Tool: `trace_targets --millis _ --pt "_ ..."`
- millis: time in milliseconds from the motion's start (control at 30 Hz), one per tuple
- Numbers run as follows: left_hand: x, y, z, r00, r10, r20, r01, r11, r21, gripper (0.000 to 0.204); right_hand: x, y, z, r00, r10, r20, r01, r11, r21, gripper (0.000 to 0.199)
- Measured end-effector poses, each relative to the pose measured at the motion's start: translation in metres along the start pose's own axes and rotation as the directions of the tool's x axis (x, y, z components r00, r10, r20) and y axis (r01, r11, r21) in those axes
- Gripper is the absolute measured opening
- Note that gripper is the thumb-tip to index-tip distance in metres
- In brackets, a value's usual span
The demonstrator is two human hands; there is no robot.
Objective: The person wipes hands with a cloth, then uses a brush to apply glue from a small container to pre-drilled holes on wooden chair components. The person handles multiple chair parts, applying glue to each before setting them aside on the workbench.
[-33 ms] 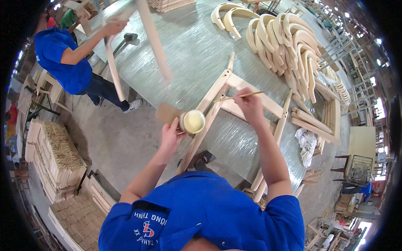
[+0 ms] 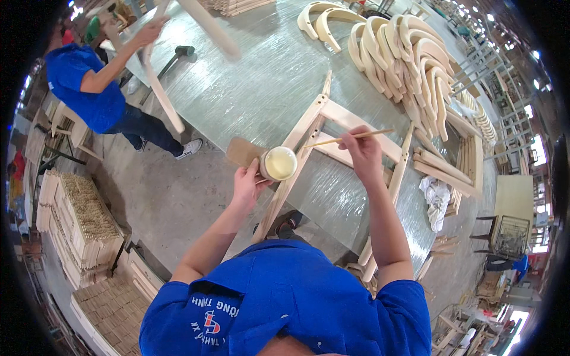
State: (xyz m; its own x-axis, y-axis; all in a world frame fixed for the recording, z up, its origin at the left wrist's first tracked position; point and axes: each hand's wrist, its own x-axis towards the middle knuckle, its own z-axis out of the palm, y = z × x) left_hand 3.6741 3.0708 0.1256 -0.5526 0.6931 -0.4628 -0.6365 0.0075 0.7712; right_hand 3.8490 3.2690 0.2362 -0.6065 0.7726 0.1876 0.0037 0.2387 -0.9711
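My left hand grips a small round cup of pale yellow glue at the table's near edge, beside a brown piece of card. My right hand pinches a thin wooden stick whose tip points left toward the cup. Under both hands a light wooden chair frame lies flat on the grey-green table, with one long rail overhanging the edge toward me.
Several curved wooden parts are stacked at the table's far right, with slats and a white rag nearby. A co-worker in a blue shirt holds a wooden piece at far left, near a mallet. Stacked wooden parts stand on the floor.
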Motion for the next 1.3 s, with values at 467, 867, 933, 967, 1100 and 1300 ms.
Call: trace_targets --millis 467,867,933,967,1100,1300 --pt "-0.033 -0.039 0.105 0.93 -0.141 0.339 0.122 0.99 0.076 0.026 -0.132 0.008 -0.062 0.858 0.349 -0.376 -0.107 0.839 0.533 0.011" --pt "-0.033 -0.128 0.236 0.846 -0.283 0.453 0.238 0.959 0.156 0.027 -0.181 0.061 -0.181 0.639 0.574 -0.511 0.051 0.632 0.773 0.012" --pt "-0.035 -0.145 0.253 0.842 -0.322 0.433 0.278 0.946 0.164 0.028 -0.184 0.072 -0.194 0.611 0.595 -0.522 0.076 0.613 0.787 0.016" --pt "-0.032 -0.15 0.259 0.842 -0.325 0.431 0.278 0.945 0.172 0.027 -0.184 0.076 -0.207 0.614 0.555 -0.561 0.104 0.648 0.755 0.016" --pt "-0.02 -0.174 0.263 0.831 -0.362 0.421 0.31 0.932 0.189 0.026 -0.168 0.064 -0.254 0.615 0.348 -0.708 0.098 0.857 0.506 0.017" --pt "-0.015 -0.197 0.26 0.613 -0.611 0.501 0.475 0.792 0.385 0.027 -0.137 0.069 -0.289 0.677 0.05 -0.734 -0.068 0.998 0.006 0.019"
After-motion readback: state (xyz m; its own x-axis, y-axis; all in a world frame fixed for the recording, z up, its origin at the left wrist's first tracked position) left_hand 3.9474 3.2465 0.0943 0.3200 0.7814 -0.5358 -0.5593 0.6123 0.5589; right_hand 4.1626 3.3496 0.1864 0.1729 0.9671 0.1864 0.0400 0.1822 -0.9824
